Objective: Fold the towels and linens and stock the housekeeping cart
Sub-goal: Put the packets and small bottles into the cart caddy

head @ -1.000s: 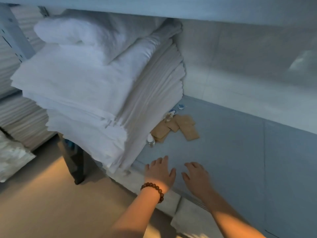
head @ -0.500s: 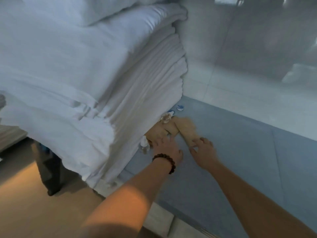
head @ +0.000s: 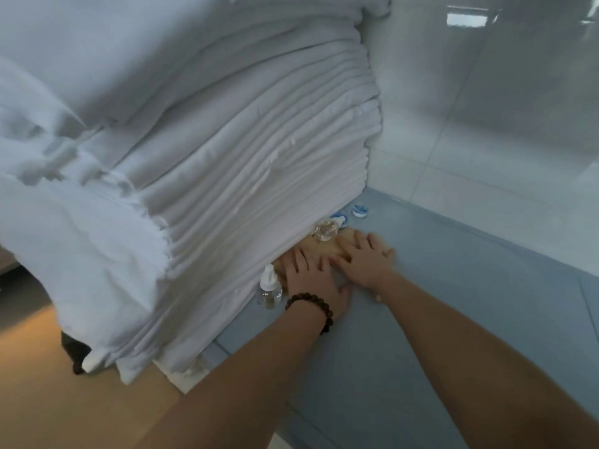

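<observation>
Stack of folded white linens (head: 243, 157) towers from nine to twelve o'clock, sitting on the blue ledge (head: 453, 319). At its foot, left hand (head: 311, 280) and right hand (head: 363, 259) lie flat side by side, fingers stretched out, gripping nothing, pressing on tan packets (head: 343, 243). Clear bottle (head: 269, 288) stands upright at nine o'clock of the left hand, just beside it.
</observation>
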A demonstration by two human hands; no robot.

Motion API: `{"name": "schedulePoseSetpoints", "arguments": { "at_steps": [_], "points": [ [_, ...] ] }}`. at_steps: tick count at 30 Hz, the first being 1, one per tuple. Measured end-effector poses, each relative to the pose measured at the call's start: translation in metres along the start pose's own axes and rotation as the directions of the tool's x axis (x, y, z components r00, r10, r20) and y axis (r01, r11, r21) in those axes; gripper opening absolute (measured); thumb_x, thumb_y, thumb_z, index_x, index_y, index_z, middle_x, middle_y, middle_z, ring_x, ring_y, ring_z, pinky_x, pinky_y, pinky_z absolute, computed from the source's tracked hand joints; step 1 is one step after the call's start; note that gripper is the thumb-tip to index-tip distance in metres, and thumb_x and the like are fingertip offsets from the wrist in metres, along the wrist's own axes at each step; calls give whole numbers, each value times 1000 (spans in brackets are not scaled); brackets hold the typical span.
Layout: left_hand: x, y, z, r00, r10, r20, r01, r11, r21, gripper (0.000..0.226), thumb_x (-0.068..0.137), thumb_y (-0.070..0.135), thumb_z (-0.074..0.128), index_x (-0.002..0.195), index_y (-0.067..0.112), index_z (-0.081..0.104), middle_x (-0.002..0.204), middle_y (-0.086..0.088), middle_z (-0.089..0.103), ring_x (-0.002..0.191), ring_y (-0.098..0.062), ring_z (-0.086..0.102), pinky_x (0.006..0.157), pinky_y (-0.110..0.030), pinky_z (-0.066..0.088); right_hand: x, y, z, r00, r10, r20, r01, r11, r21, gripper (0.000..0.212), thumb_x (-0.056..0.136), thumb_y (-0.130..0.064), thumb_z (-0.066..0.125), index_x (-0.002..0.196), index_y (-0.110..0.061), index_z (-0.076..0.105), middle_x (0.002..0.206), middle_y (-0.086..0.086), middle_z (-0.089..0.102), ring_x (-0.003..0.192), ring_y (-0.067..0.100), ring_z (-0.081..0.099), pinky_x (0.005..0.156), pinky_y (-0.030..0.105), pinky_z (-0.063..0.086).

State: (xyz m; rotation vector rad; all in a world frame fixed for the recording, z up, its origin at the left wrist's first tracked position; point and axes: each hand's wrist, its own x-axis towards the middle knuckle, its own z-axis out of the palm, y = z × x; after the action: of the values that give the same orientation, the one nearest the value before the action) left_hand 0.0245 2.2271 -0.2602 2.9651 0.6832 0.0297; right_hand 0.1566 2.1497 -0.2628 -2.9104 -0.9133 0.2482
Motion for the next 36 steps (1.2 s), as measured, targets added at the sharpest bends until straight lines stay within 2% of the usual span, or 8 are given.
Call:
{"name": "schedulePoseSetpoints", "arguments": {
  "at_steps": [4,7,8,15,24,27,30,36],
  "points": [
    [-5,2,-2,999,19,28,-19,1000,7,80,89,65,27,153,19,15,159,-20,5,145,-38,4,111,-62,-3,-7,6,3,1000,11,16,-10,1000,-10,59,87,-75,17,142,-57,8,161,-8,-4,147,23,-8,108,69,5],
    [-12,6,-3,998,41,47,-41,999,4,79,88,66,25,153,23,15,160,-16,5,146,-34,2,100,-73,-16,-21,13,2,1000,26,12,-26,999,-23,60,85,-77,15,142,-57,9,161,-8,-4,147,23,-6,108,67,8],
    [-14,7,-3,997,48,55,-47,999,-17,78,88,65,26,153,24,15,160,-14,5,146,-32,2,99,-74,-15,-26,16,2,999,36,12,-35,999,-22,60,85,-77,15,142,-57,10,161,-8,-4,147,23,-6,108,67,9],
    [-48,20,-1,977,185,110,-171,977,-128,70,91,57,33,152,29,15,162,-5,7,148,-27,0,106,-70,-4,-83,39,8,993,111,27,-112,993,24,62,86,-77,16,144,-55,8,161,-6,-5,147,25,-8,110,65,5],
    [-109,35,-10,931,313,185,-282,943,-174,68,91,53,36,152,28,16,161,-4,8,147,-26,3,109,-67,0,-167,53,19,981,184,69,-188,980,70,60,89,-72,23,143,-56,6,161,-7,-7,147,26,-11,109,66,4],
    [-112,35,-19,953,278,123,-251,948,-198,70,91,54,36,152,28,15,161,-9,11,147,-30,5,111,-63,-2,-174,48,8,979,191,66,-195,979,57,60,91,-67,29,146,-51,11,161,-6,-9,147,27,-14,108,69,1],
    [-85,30,-30,985,169,42,-155,960,-233,65,93,49,34,151,22,20,160,-19,6,147,-37,0,114,-58,-3,-158,33,-9,991,132,3,-133,991,26,59,94,-60,31,148,-47,10,161,-7,-11,146,25,-17,107,69,-3],
    [-29,11,-26,992,-44,122,54,996,-78,67,102,44,23,153,9,-3,158,-27,-5,144,-46,-8,117,-55,-2,-108,-17,-16,993,-96,70,97,995,-17,52,103,-36,23,151,-38,5,160,-11,-8,146,18,-16,110,67,-1]
  ]
}}
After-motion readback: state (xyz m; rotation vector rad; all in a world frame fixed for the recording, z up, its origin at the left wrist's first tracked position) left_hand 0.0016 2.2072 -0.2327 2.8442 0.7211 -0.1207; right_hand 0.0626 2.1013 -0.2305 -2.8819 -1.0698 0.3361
